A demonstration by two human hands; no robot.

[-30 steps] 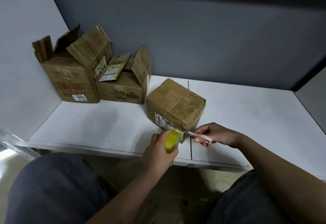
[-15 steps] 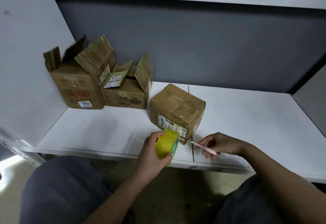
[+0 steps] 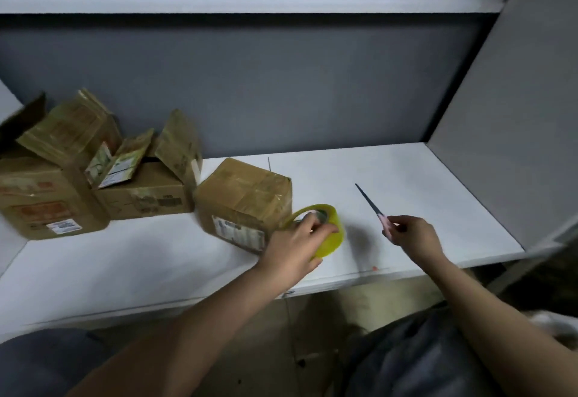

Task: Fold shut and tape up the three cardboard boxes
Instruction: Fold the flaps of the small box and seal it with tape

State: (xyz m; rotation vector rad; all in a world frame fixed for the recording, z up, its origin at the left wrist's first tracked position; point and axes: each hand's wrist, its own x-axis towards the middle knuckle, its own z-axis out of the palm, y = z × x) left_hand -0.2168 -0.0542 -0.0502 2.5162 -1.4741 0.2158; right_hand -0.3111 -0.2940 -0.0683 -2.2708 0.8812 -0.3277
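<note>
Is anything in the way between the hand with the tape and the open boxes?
Yes. The shut box sits just left of the left hand and tape, between them and the two open boxes.

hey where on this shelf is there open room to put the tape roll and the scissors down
Bare shelf lies right of the taped box, past the right hand out to the grey side panel. Another strip runs along the front edge, before the two open boxes. The back left corner is crowded.
</note>
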